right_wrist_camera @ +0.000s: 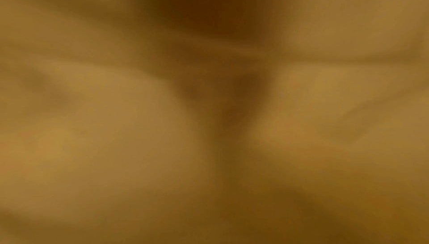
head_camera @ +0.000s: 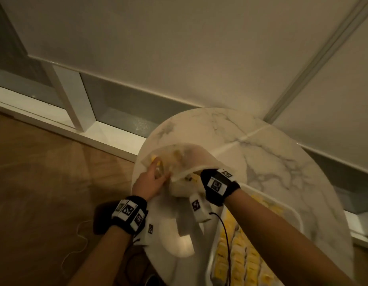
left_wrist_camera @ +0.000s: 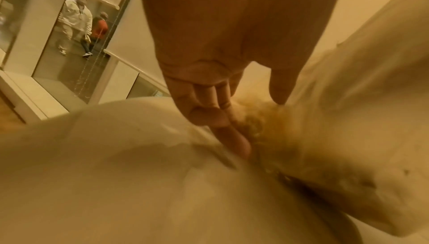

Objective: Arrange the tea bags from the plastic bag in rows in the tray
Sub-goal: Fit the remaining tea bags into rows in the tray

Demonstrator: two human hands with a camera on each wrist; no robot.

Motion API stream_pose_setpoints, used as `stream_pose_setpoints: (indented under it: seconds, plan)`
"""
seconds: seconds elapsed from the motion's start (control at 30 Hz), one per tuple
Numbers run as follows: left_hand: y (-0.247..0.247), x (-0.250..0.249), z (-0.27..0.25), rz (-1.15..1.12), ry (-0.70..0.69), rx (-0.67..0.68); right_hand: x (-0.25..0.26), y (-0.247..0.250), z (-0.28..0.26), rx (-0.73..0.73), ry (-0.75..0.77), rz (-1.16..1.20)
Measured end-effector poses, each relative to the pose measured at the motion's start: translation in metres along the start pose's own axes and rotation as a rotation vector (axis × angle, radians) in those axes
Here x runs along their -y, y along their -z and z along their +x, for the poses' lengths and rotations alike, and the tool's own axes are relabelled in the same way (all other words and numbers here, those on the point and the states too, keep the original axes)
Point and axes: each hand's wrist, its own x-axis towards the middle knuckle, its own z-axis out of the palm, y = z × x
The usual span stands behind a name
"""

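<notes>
Pale wall (head_camera: 179, 48) fills the frame's top, wood floor (head_camera: 34, 182) the left. Your round marble desk (head_camera: 271, 162) sits lower right, tray (head_camera: 290, 211) of tea bags (head_camera: 241, 259) at its bottom edge. At centre, your left hand (head_camera: 150, 182) pinches the plastic bag (head_camera: 183, 155); your right hand is buried inside, grip unseen.

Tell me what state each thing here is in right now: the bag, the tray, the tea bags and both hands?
plastic bag: open at its mouth, tea bags inside, lying on the table.
tray: partly filled with tea bags.
tea bags in tray: laid in rows.
left hand: holding the bag's edge.
right hand: reached into the bag, fingers hidden.
table: marble top, carrying bag and tray.
</notes>
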Motion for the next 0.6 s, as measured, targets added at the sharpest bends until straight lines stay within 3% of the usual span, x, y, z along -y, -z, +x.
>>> stream_pose_setpoints:
  seconds: [0.07, 0.17, 0.33, 0.43, 0.6]
  plan:
    - [-0.003, -0.002, 0.007, 0.05, 0.019, -0.011, -0.003, 0.005, 0.001, 0.051, -0.111, 0.332]
    - [-0.005, -0.006, 0.016, 0.103, 0.062, -0.016, -0.018, 0.002, -0.006, 0.117, -0.249, 0.629]
    - [-0.006, -0.009, 0.029, 0.155, 0.102, -0.01, -0.036, -0.001, -0.017, 0.062, -0.285, 1.176]
    - [-0.005, -0.01, 0.03, 0.13, 0.085, 0.016, -0.035, 0.003, -0.03, 0.052, -0.27, 1.372]
    - [-0.004, -0.011, 0.03, 0.139, 0.097, 0.049, -0.039, 0.011, -0.063, 0.076, -0.265, 1.462]
